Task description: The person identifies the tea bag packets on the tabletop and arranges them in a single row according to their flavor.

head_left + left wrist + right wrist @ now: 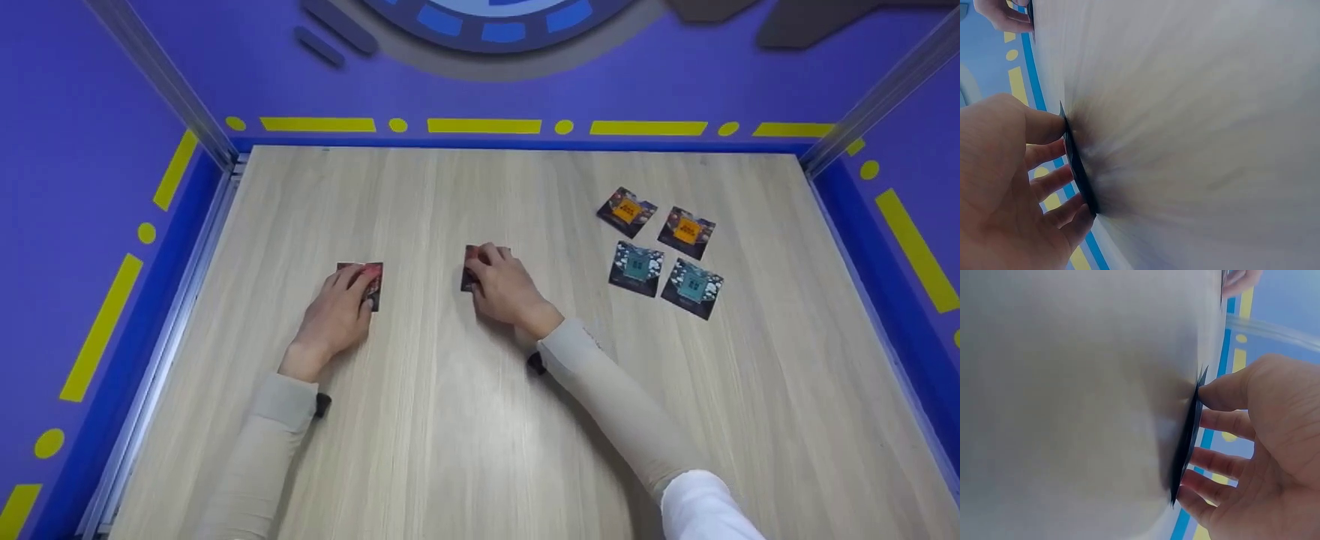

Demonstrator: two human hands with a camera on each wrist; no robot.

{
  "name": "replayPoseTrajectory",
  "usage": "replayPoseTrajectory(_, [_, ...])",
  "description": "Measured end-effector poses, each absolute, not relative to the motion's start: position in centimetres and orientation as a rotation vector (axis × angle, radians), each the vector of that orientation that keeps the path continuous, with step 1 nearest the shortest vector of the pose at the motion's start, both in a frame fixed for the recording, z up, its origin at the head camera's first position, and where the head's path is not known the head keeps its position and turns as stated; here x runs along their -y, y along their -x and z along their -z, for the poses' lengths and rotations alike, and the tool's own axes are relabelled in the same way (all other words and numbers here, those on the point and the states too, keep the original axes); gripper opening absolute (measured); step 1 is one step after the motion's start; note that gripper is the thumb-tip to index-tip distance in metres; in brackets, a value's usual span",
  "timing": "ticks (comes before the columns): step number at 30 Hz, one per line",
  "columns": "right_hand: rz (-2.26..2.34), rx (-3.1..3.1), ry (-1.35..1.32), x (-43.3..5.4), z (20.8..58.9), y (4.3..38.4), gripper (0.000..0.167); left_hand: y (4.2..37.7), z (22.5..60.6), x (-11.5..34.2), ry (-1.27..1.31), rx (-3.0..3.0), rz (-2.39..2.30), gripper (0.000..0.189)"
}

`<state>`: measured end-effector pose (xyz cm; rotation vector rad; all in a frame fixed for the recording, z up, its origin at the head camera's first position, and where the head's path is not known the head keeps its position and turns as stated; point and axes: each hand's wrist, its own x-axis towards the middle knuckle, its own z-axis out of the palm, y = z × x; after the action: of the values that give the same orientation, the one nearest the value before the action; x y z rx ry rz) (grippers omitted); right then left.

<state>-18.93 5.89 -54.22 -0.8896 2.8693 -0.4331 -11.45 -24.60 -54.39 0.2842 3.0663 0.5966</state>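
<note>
My left hand (334, 311) rests its fingertips on a small flat square packet (375, 303), dark with red, toward the left of the table. In the left wrist view the thumb and spread fingers touch the upper face of this thin dark packet (1080, 171). Near the table's middle, my right hand (504, 286) touches a similar dark red packet (469, 279), most of it hidden under the fingers. The right wrist view has the thumb and fingertips spread along the face of that packet (1187, 439), close over the table.
Right of my right hand lie two dark square packets with orange centres (626, 212) (686, 231). In front of them are two with teal centres (637, 265) (693, 286). Blue panels (480, 97) with yellow marks border the wooden table (450, 420) at the back and sides.
</note>
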Motion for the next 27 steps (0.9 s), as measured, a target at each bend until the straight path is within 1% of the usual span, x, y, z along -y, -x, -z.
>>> replayPoseTrajectory(13, [0.366,-2.908,0.963,-0.9,54.8,17.4,0.038,11.6,54.6,25.0,-0.301,-3.064,-0.589,0.052])
replayPoseTrajectory(24, [0.276,-2.882,0.95,2.0,54.5,16.9,0.041,11.8,54.5,25.0,-0.316,-3.064,-0.575,0.052])
replayPoseTrajectory(27, [0.28,-2.883,0.955,2.6,54.5,16.8,0.04,11.7,54.5,25.1,-0.314,-3.064,-0.584,0.052])
